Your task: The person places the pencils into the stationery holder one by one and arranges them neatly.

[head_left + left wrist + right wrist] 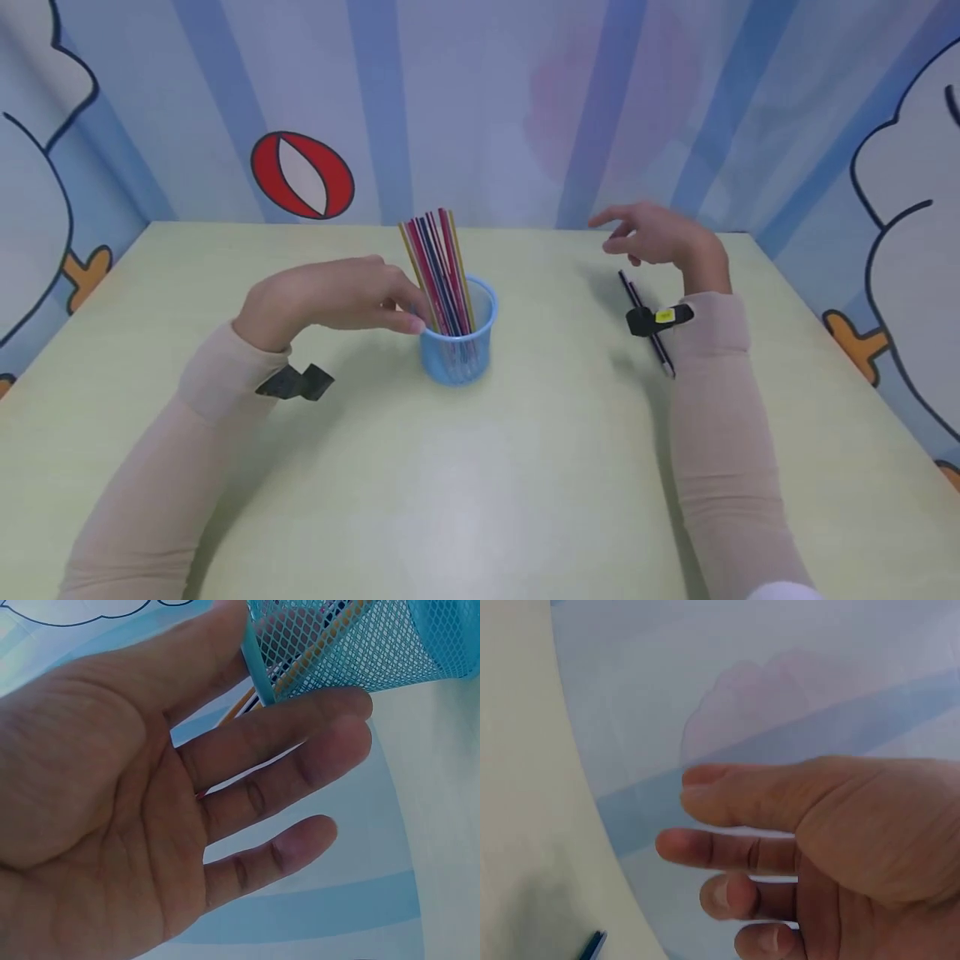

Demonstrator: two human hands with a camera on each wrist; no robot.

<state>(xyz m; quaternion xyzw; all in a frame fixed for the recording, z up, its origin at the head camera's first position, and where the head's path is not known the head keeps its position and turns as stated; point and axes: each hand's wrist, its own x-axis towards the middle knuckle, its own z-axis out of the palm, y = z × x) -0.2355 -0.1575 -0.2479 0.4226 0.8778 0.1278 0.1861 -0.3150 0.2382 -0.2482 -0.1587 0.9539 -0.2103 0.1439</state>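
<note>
A blue mesh pen cup [457,358] stands upright on the table and holds several thin sticks [442,275] in red, dark blue and yellow, leaning left. My left hand [337,296] pinches the cup's left rim. In the left wrist view, one finger shows through the blue mesh [390,645], while the other fingers [285,769] extend outside it. My right hand [652,233] hovers above the table's far right part, loosely bent and holding nothing. Beneath that hand and wrist lie dark, thin pen-like sticks [628,287], partly hidden by the wrist strap.
The pale yellow table [465,483] ends at a striped blue backdrop [480,108] with cartoon prints. Printed backdrop panels also rise at both sides. Black straps [294,383] sit on both sleeved wrists.
</note>
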